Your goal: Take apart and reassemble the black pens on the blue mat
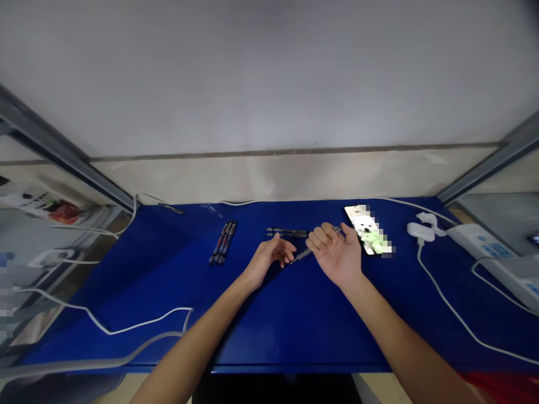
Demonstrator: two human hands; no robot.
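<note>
My right hand is closed around a slim grey pen, its tip slanting down and to the left. Just left of that tip, my left hand has loosely curled fingers set apart, with nothing visible in them. Behind my hands lie dark pens, partly covered by my fingers, so their number is hard to tell. Three dark pens rest side by side to the left. Farther back on the left is a single pen.
The blue tabletop meets a pale wall. On the right lie a lit phone, a white charger with its cable and a white power strip. White cables cross the left side. Metal posts rise at both back corners.
</note>
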